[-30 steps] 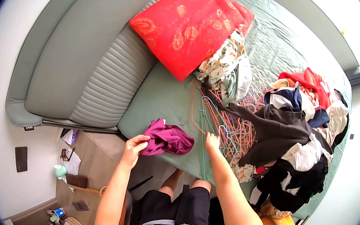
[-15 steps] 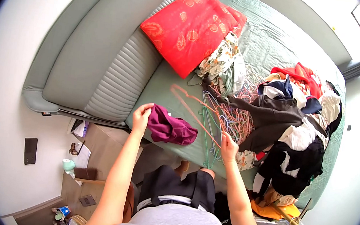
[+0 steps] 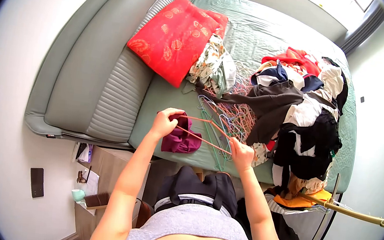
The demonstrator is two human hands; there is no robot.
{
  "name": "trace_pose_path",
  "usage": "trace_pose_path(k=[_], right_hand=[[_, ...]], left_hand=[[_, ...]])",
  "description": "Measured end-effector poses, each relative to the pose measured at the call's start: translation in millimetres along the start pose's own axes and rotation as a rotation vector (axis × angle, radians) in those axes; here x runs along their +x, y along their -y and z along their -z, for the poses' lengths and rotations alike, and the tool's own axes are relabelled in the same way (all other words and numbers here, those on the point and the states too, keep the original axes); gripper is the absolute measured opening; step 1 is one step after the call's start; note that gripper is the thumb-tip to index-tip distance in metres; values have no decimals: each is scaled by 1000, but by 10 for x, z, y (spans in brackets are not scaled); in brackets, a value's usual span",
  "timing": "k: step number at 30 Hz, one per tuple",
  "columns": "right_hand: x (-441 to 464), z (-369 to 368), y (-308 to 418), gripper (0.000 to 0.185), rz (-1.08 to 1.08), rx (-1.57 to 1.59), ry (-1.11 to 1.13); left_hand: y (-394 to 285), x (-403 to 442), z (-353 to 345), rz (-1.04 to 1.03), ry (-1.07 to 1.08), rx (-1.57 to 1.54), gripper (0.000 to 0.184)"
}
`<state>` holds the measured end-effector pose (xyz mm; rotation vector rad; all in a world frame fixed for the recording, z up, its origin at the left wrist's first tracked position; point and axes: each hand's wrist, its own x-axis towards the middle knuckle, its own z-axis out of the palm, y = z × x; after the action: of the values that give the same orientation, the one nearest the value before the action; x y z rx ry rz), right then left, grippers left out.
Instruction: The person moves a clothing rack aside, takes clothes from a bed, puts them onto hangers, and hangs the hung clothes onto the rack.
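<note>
An orange-red hanger (image 3: 204, 141) is stretched between my hands above the near edge of the bed. My right hand (image 3: 241, 154) is closed on one end of it. At the other end, my left hand (image 3: 165, 122) is closed around the top of a purple garment (image 3: 181, 140), with the hanger's tip against the cloth. The garment hangs over the bed's green sheet. Just beyond my right hand lie green and blue hangers (image 3: 209, 117), and behind them a tangled heap of pink hangers (image 3: 242, 118). A dark grey garment (image 3: 274, 105) covers part of the heap.
A red patterned quilt (image 3: 175, 40) rests by the grey headboard (image 3: 83, 74), beside a floral cloth (image 3: 214, 65). Mixed clothes (image 3: 310, 143) are piled at the right. A yellow pole (image 3: 356, 213) juts out at the lower right, and a bedside cabinet (image 3: 115, 168) stands at the left.
My right hand has lifted the orange-red hanger off the bed and brought it across to the purple garment. My left hand has moved with the garment towards the hanger's end.
</note>
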<state>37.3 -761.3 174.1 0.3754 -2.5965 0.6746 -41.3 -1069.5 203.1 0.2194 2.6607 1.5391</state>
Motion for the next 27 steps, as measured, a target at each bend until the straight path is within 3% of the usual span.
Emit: trace_pose_path(k=[3, 6, 8, 9, 11, 13, 15, 17, 20, 24, 27], right_hand=[[53, 36, -167, 10, 51, 16, -143], [160, 157, -209, 12, -4, 67, -200], [221, 211, -253, 18, -116, 56, -253], [370, 370, -119, 23, -68, -58, -409], [341, 358, -43, 22, -73, -44, -554], [208, 146, 57, 18, 33, 209, -443], [109, -147, 235, 19, 92, 337, -79], [77, -510, 415, 27, 104, 388, 79], [232, -851, 580, 39, 14, 185, 341], [396, -1221, 260, 36, -17, -155, 795], [222, -1209, -197, 42, 9, -297, 903]], left_hand=[[-296, -24, -22, -211, -7, 478, 22], [-617, 95, 108, -377, 142, 749, 12], [-490, 179, 39, -473, 110, 635, 10], [-450, 211, 3, -521, 92, 579, 9], [-570, 195, -43, -477, 10, 478, 7], [-697, 192, -37, -533, -50, 494, 6], [-878, 178, -7, -529, -96, 453, 7], [-1081, 162, 38, -524, -129, 412, 7], [-1278, 116, 122, -538, -161, 355, 6], [-1378, 12, 332, -478, -193, 310, 6], [-1257, -73, 549, -446, -201, 211, 6]])
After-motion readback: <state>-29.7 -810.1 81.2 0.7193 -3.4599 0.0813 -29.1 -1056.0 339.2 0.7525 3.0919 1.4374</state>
